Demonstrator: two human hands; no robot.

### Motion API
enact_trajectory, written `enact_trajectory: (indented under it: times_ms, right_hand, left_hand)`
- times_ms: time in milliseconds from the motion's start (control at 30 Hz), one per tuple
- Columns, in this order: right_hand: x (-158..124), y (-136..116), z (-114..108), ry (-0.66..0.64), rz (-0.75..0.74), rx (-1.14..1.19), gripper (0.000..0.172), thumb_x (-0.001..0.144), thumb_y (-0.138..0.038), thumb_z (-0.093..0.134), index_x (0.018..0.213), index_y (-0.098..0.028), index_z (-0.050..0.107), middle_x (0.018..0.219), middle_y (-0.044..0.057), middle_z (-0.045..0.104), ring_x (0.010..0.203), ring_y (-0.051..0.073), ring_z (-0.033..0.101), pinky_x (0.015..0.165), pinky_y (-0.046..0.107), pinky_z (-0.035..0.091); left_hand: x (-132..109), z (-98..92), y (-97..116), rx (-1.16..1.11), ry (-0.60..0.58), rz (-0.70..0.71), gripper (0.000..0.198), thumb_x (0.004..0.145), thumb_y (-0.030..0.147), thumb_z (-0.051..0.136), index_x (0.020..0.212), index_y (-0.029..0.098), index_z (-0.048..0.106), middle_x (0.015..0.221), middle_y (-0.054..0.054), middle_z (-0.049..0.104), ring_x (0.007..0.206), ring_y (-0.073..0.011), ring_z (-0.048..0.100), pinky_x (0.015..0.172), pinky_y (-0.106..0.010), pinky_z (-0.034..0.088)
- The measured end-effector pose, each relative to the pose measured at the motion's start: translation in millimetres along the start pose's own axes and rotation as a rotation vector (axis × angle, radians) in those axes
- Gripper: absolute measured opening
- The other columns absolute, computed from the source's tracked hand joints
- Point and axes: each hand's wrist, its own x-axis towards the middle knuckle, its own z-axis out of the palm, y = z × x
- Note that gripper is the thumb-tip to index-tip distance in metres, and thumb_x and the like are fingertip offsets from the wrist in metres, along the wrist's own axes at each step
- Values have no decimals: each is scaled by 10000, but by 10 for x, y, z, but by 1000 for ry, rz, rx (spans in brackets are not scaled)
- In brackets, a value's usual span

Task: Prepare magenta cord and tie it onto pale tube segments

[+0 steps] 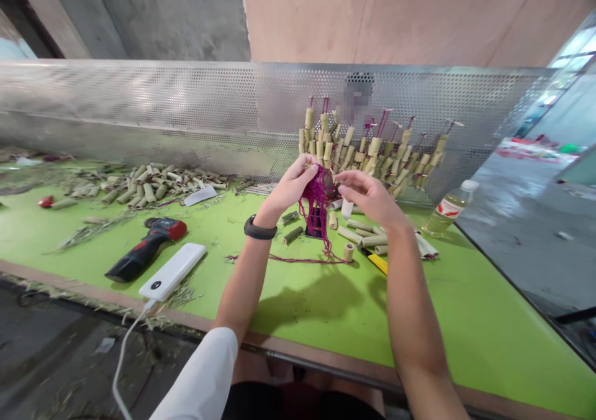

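A tangle of magenta cord is held above the middle of the green bench, its strands trailing down onto the surface. The left hand and right hand both pinch it. At the bench's right edge, a plastic bottle holds yellowish liquid. Corded bamboo tubes are stacked behind the hands against the perforated screen. A cordless drill and a power bank lie near the front-left edge.

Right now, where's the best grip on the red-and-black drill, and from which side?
I'd take the drill by its black handle, from above and the left: it lies flat on the green table, handle end toward the front edge, and the white power bank crowds its right side.
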Motion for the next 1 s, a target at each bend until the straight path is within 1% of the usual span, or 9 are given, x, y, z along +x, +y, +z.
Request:
enact_trajectory:
  times_ms: [133,200,267,367,533,667,833,900,1000]
  right_hand:
    - [-6,-43,12,74,-36,3,275,906,-473,739,1055,-242,745,884,24,692,750,161,601,693,313,530]
    - [-14,-72,50,94,-74,7,268,896,-495,748,974,-239,752,889,31,707,749,164,605,679,308,517]
    - [-20,-103,106,90,-85,-19,281,883,-516,758,933,-239,762,849,31,710,704,164,590,636,308,497]
    - [-13,-128,197,94,-82,-68,290,876,-522,755,932,-239,783,787,28,710,641,165,577,596,316,481]
    - [25,-109,268,236,-92,-113,292,840,-478,774,972,-218,789,817,47,736,686,193,636,643,341,521]
    - [33,-99,290,265,-65,-163,325,806,-457,801,1023,-216,789,818,44,745,625,172,605,629,341,511]
    - [46,-82,346,281,-84,-151,257,822,-441,787,954,-221,791,776,41,740,644,187,639,630,343,517]
    - [45,-91,349,296,-101,-136,237,834,-445,779,913,-222,793,778,47,745,672,200,659,642,349,530]
    - [35,-121,330,325,-119,-147,217,846,-433,774,872,-218,795,795,54,756,687,207,671,676,362,543]
  left_hand:
    - [12,11,-10,24,-32,25,243,1015,440,639,968,234,518,679,58,429,544,-89,385,513,-215,345]
    - [13,21,2,20,-55,24,256,1005,443,652,967,230,515,682,58,460,545,-86,403,517,-214,353]
    - [8,34,14,21,-73,32,268,992,443,671,964,224,519,695,51,508,550,-83,433,518,-213,357]
    - [-1,48,22,23,-97,32,278,972,438,698,962,219,528,693,48,547,535,-75,446,498,-209,331]
    - [1,41,14,29,-94,24,286,954,434,716,948,216,531,676,45,563,525,-76,462,489,-213,325]
    - [5,35,5,32,-98,40,264,957,412,719,958,219,538,655,47,541,531,-86,468,501,-227,335]
    - [1,47,2,25,-112,63,225,963,363,713,967,213,545,674,43,539,566,-88,478,529,-229,355]
    - [3,42,1,13,-119,50,238,943,344,735,970,210,540,718,37,566,598,-87,509,551,-224,377]
    - [10,10,-11,-27,-153,45,278,906,322,768,992,206,530,822,14,621,693,-98,589,627,-227,450]
